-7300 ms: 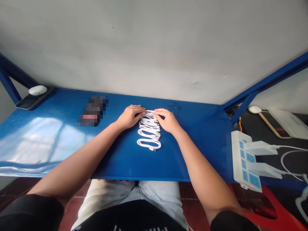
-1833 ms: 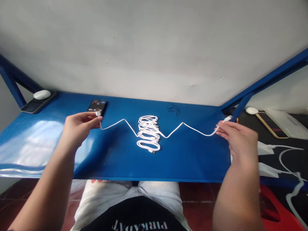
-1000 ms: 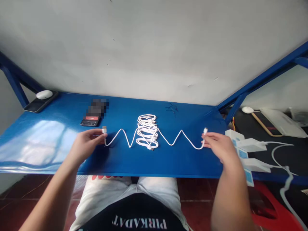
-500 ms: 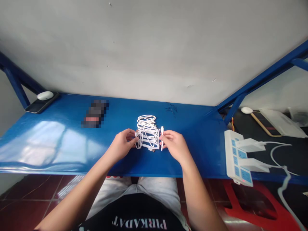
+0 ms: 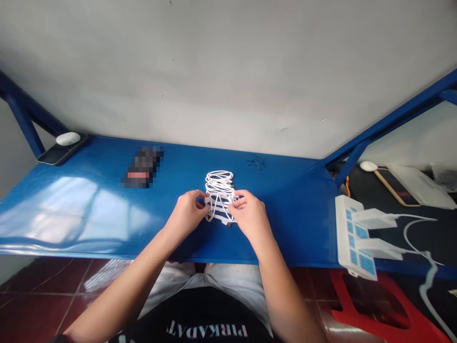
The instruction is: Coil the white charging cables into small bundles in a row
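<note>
Several coiled white charging cables (image 5: 219, 188) lie in a row on the blue table (image 5: 293, 205), one behind another. At the left side of the nearest coil, my left hand (image 5: 191, 208) pinches a cable end; its metal plug shows at the fingertips. My right hand (image 5: 248, 212) is closed on the right side of the same coil, thumb and fingers on the white cable, and it hides the connector there. A plug from a coil sticks out below, near the table's front edge.
Short black ties (image 5: 256, 163) lie near the wall. A blurred dark phone-shaped object (image 5: 143, 166) is to the left, and a white mouse (image 5: 68, 138) rests on a dark device (image 5: 57, 155). On the right, a power strip (image 5: 352, 238) holds two white chargers.
My right hand has moved left onto the coil, and the white connector that stood up at its fingers is now hidden. My left hand stays at the coil's left side.
</note>
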